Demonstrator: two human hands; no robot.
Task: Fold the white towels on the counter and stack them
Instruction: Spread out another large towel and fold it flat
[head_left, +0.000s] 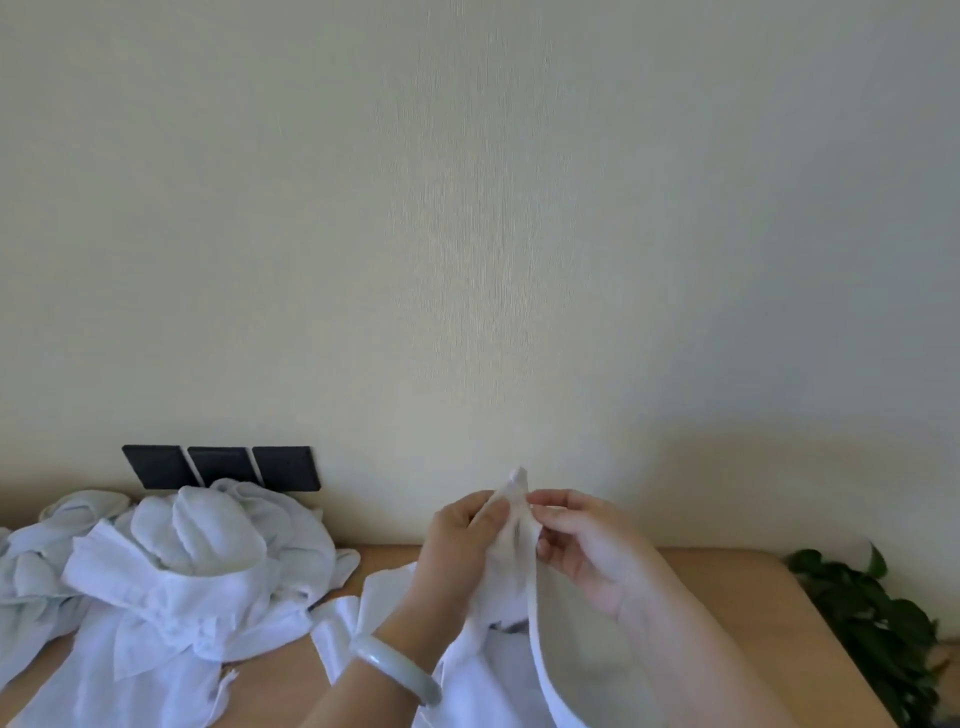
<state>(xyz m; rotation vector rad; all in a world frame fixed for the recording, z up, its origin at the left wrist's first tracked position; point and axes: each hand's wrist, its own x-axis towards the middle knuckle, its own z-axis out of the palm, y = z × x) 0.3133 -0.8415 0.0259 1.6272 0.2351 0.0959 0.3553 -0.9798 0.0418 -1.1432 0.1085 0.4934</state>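
Above the wooden counter (727, 577), left hand (457, 540) and right hand (587, 545) each pinch one white towel's (488, 670) raised corner.

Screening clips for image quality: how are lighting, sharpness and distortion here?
Head view: soft light, no glare; the wall greys toward the right; everything is mildly blurred, so the towel between left hand and right hand shows little weave; the black wall panels lean from wide-angle distortion.

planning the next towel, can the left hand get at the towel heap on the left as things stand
Probably, once freed: the left hand pinches the held towel, but the heap lies on its own side of the counter, nothing between.
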